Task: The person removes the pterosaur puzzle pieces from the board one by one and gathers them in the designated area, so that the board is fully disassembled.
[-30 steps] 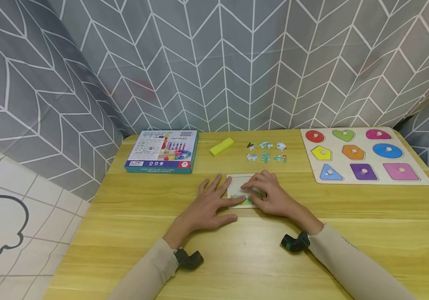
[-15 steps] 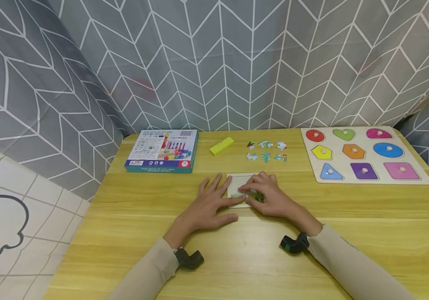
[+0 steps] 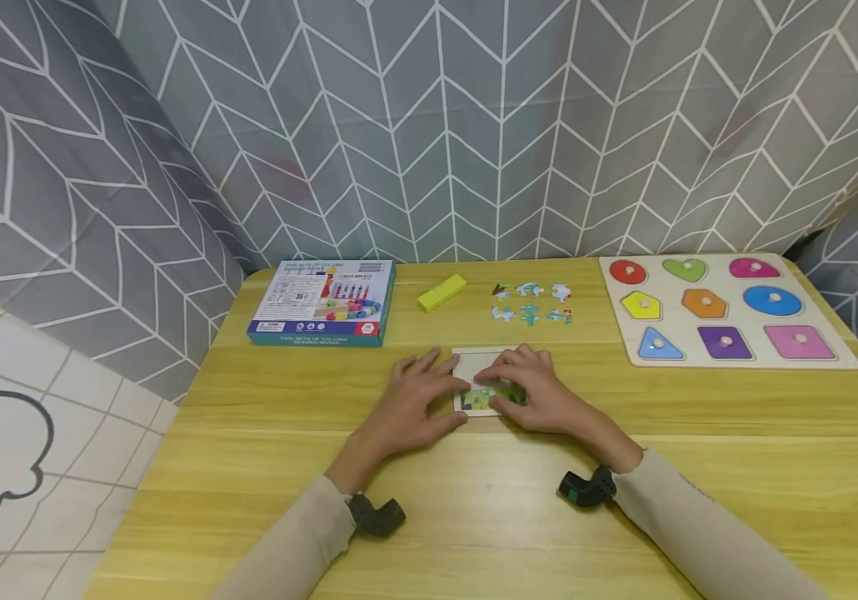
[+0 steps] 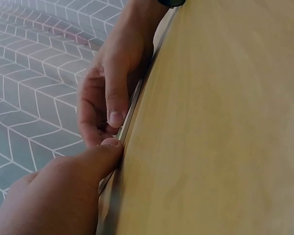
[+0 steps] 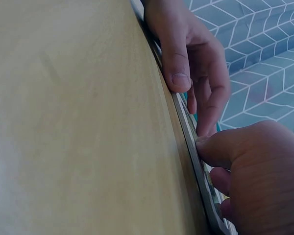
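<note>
The puzzle tray lay flat near the middle of the wooden table, with both hands on it. The left hand pinched its left edge, thumb at the near rim. The right hand curled over the fitted green pieces. Beyond lay 6 loose pieces, a yellow block and, far right, a shape board.

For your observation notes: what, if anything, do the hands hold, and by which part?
Both hands hold the small puzzle tray: the left hand at its left edge, the right hand on its near right part, thumbs at the edge.
</note>
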### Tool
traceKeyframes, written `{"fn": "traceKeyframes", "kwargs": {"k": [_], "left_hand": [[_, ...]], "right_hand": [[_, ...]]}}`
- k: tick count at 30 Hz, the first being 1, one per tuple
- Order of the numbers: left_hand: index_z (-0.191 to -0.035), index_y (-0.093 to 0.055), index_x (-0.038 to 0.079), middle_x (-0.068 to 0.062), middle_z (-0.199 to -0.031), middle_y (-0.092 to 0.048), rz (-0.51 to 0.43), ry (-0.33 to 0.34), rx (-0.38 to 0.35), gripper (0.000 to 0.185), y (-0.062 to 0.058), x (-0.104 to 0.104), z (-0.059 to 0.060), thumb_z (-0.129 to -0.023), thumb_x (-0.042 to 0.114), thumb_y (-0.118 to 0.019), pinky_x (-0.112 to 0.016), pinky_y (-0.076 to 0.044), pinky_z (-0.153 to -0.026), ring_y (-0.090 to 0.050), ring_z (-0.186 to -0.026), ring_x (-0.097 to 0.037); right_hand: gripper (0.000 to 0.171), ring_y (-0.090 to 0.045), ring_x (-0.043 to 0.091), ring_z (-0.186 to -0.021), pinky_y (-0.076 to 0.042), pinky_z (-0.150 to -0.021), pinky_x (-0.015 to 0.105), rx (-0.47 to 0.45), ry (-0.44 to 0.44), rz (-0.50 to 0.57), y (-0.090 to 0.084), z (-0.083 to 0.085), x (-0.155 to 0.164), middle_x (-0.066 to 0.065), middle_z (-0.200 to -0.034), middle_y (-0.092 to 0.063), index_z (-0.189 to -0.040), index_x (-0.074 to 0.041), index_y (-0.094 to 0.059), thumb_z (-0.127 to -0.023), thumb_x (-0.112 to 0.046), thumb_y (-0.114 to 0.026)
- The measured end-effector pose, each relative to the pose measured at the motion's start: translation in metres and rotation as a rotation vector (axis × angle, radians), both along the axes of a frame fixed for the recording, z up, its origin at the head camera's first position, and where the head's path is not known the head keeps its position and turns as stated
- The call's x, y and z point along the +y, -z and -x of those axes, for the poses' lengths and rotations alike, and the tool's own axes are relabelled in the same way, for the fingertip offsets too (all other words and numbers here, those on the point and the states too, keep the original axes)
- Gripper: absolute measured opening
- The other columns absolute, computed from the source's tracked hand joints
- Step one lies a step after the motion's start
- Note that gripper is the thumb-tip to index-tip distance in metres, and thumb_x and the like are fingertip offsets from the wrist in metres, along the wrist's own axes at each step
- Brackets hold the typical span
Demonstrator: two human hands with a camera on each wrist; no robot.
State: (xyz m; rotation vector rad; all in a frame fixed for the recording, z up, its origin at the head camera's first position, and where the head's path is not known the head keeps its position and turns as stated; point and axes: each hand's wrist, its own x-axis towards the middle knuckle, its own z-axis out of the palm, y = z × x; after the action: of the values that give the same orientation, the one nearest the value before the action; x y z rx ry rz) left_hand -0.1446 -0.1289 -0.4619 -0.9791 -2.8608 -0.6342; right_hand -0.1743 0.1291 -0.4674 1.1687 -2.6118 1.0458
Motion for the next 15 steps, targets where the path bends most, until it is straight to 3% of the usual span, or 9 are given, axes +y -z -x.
{"fn": "traceKeyframes", "kwargs": {"k": [5,10,15], "left_hand": [[-0.147,-0.054,0.026,0.005,-0.165,-0.038,0.033,-0.057,-0.012,0.062,0.0009,-0.0006,0.0013,-0.095,0.06,-0.057,-0.06,-0.016,-0.122,-0.02,-0.158,-0.032],[-0.159,-0.036,0.032,0.009,-0.169,-0.027,0.142,-0.1,0.011,0.073,0.0029,-0.0008,0.0012,-0.096,0.068,-0.046,-0.068,-0.012,-0.119,-0.009,-0.16,-0.038],[-0.158,-0.036,0.036,0.008,-0.17,-0.024,0.166,-0.113,0.035,0.073,0.004,-0.0019,0.0009,-0.095,0.071,-0.045,-0.071,-0.011,-0.118,-0.004,-0.159,-0.041]], "right_hand": [[0.03,-0.044,0.013,-0.095,-0.023,-0.08,0.038,-0.015,0.015,-0.014,-0.0015,-0.0009,-0.0008,-0.006,-0.105,-0.067,-0.119,-0.021,-0.074,-0.089,-0.019,-0.074],[0.032,-0.044,0.012,-0.095,-0.021,-0.079,0.037,-0.007,0.022,-0.036,-0.0038,-0.0026,-0.0019,-0.007,-0.104,-0.066,-0.121,-0.023,-0.074,-0.089,-0.019,-0.073],[0.03,-0.043,0.011,-0.093,-0.02,-0.078,0.036,0.013,0.022,-0.042,-0.0034,-0.0038,-0.0029,-0.007,-0.103,-0.065,-0.122,-0.024,-0.075,-0.092,-0.021,-0.071]]}}
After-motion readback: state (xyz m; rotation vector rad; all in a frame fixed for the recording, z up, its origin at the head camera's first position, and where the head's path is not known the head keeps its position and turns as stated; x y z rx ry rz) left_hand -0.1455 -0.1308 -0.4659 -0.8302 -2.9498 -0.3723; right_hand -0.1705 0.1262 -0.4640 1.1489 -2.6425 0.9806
